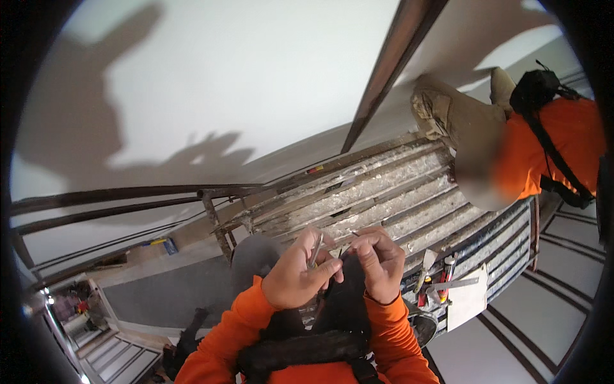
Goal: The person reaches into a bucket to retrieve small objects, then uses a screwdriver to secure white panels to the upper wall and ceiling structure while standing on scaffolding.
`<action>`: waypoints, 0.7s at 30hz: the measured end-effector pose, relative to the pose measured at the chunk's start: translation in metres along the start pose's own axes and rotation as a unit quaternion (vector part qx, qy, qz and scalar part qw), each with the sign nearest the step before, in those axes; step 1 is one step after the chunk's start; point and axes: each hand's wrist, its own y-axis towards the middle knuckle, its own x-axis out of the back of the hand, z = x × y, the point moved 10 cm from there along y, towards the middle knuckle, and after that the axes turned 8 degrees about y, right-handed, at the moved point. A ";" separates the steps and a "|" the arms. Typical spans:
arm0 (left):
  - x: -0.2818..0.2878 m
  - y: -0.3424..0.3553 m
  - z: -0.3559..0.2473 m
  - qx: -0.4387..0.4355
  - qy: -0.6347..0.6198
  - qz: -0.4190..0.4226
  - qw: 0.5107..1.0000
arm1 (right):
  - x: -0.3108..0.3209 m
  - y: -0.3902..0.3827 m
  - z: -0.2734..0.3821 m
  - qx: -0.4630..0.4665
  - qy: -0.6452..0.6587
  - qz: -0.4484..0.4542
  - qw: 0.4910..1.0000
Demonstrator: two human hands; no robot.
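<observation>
My left hand (297, 275), in an orange sleeve, is closed on a slim silvery rod-like tool (316, 249) held upright in front of me. My right hand (380, 269) is pinched beside it on a small, thin item at the fingertips, too small to make out. Both hands are over my dark-clad lap, above a slatted metal scaffold platform (358, 185) crusted with plaster. To the right of my right hand lie sealant tubes (448, 274), a scraper (428, 264), a metal ruler (464, 283) and a pale board (467, 310).
A co-worker in an orange top (550, 141) bends over the platform's right end. A white wall (256, 70) with a dark wooden strip (377, 77) runs behind the platform. A lower floor (147, 301) shows below at left, with railings (109, 211) and a yellow-and-blue tool (167, 245).
</observation>
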 end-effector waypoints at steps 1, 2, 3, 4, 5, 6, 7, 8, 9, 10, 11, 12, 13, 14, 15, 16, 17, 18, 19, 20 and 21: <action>-0.002 -0.010 -0.006 -0.007 0.025 -0.001 1.000 | -0.005 0.001 0.019 0.060 -0.083 0.013 0.995; -0.004 -0.016 0.001 0.026 0.017 0.009 0.999 | -0.012 0.001 0.026 0.076 -0.129 0.038 0.988; -0.005 -0.022 0.009 0.017 0.018 0.000 1.000 | -0.026 0.001 0.031 0.065 -0.133 0.082 0.986; -0.004 -0.026 0.006 -0.016 0.071 -0.035 0.997 | -0.043 0.000 0.042 0.084 -0.160 0.127 0.975; 0.000 -0.028 -0.001 -0.051 0.124 -0.070 0.988 | -0.062 -0.002 0.050 0.106 -0.187 0.170 0.962; 0.005 -0.039 0.006 0.011 0.212 -0.074 0.974 | -0.076 -0.002 0.049 0.079 -0.184 0.185 0.962; 0.011 -0.042 0.006 -0.005 0.212 -0.079 0.974 | -0.083 -0.005 0.047 0.092 -0.191 0.191 0.959; 0.008 -0.041 -0.002 -0.085 0.329 -0.067 0.938 | -0.090 -0.006 0.043 0.122 -0.207 0.213 0.947; -0.003 -0.044 -0.010 -0.164 0.441 -0.058 0.881 | -0.097 -0.008 0.044 0.153 -0.225 0.234 0.934; 0.018 -0.049 0.004 -0.104 0.227 -0.157 0.956 | -0.107 -0.007 0.047 0.158 -0.233 0.247 0.927; 0.017 -0.052 0.000 -0.130 0.230 -0.155 0.952 | -0.114 -0.008 0.052 0.181 -0.245 0.245 0.921; 0.023 -0.053 0.001 -0.125 0.238 -0.140 0.953 | -0.121 -0.010 0.056 0.219 -0.265 0.246 0.906; 0.026 -0.056 0.003 -0.119 0.246 -0.126 0.954 | -0.126 -0.015 0.060 0.254 -0.285 0.247 0.891; 0.024 -0.059 -0.004 -0.143 0.253 -0.120 0.949 | -0.130 -0.020 0.062 0.273 -0.288 0.249 0.884; 0.024 -0.056 0.004 -0.095 0.276 -0.108 0.950 | -0.131 -0.023 0.066 0.293 -0.290 0.249 0.876; 0.021 -0.057 0.015 -0.045 0.299 -0.099 0.948 | -0.137 -0.029 0.078 0.318 -0.298 0.257 0.862; 0.015 -0.060 0.001 -0.154 0.330 -0.135 0.922 | -0.137 -0.030 0.073 0.310 -0.331 0.277 0.847; 0.011 -0.060 -0.004 -0.209 0.368 -0.147 0.894 | -0.135 -0.031 0.078 0.304 -0.320 0.280 0.853; 0.005 -0.055 -0.005 -0.242 0.419 -0.143 0.863 | -0.133 -0.030 0.083 0.300 -0.306 0.279 0.859; -0.002 -0.050 0.000 -0.263 0.499 -0.125 0.817 | -0.133 -0.028 0.087 0.289 -0.298 0.275 0.867; -0.009 -0.043 0.009 -0.284 0.585 -0.106 0.752 | -0.131 -0.027 0.086 0.270 -0.292 0.280 0.874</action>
